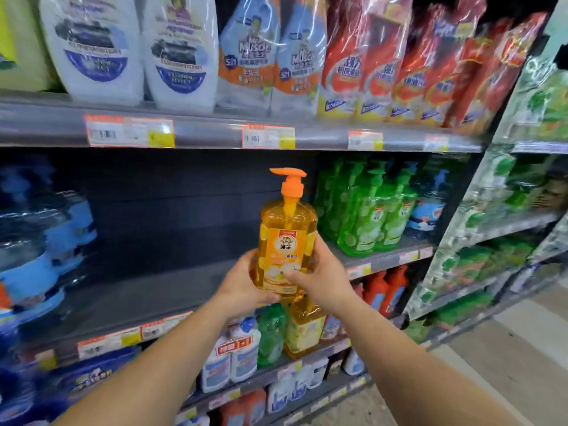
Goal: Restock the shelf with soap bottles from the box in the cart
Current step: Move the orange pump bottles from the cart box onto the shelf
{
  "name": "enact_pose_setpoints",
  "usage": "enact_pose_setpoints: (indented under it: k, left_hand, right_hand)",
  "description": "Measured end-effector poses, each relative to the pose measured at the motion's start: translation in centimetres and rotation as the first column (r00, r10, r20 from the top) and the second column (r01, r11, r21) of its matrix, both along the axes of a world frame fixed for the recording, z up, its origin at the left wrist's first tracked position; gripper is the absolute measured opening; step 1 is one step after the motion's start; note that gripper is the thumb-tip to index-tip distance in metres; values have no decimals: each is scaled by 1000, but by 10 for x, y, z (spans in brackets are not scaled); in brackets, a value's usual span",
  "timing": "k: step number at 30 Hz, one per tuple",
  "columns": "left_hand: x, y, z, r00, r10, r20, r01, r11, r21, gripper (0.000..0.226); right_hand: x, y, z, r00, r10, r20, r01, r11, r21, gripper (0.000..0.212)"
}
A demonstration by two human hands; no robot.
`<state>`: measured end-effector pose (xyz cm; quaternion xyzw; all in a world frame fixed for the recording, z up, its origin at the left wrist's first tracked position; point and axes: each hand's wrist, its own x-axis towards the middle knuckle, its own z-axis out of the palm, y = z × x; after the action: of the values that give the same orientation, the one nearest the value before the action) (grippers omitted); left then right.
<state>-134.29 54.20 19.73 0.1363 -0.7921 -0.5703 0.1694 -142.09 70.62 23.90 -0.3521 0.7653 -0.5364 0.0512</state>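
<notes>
Both hands up at chest height, clasped round one orange bottle (285,250). Left hand (242,284) cupped under and around lower left side, fingers curled behind, tips hidden. Right hand (319,278) wrapped on lower right side, thumb pressed across front label, fingers out of sight behind. Grip shared about evenly; neither hand plainly nearer the shelf, right perhaps a shade further forward.

Bottle upright, long axis vertical, pump head (289,176) on top, spout pointing left. Label facing the camera, not the aisle.

Held in front of the middle shelf (147,299), over its front edge, not yet set down. Bare gap in that shelf lies straight ahead and to the left of the bottle. Green bottles (365,210) just to the right on the same shelf; blue packs (46,241) well to the left. Gap between them wide.

Likely next: push forward and down, base first, keeping axis vertical, landing beside the green row. Pump top well below the upper shelf lip (215,133), so headroom looks fine.

One more orange bottle (304,330) on the shelf below, directly under the hands. Box and cart not in view.
</notes>
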Motion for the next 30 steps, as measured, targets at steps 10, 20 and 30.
enact_pose_setpoints:
  k: [10, 20, 30]
  left_hand:
    - [-130, -48, -36, 998, 16, 62, -12, 998, -63, 96]
    - [-199, -64, -63, 978, 166, 128, -143, 974, -173, 92]
    - [-248, -64, -47, 929, 317, 189, -254, 921, -297, 87]
  right_hand:
    - [-136, -48, -30, 999, 28, 15, -29, 999, 44, 80]
    - [-220, -78, -69, 994, 29, 103, -33, 998, 45, 83]
    - [-276, -83, -87, 993, -76, 95, 61, 986, 157, 37]
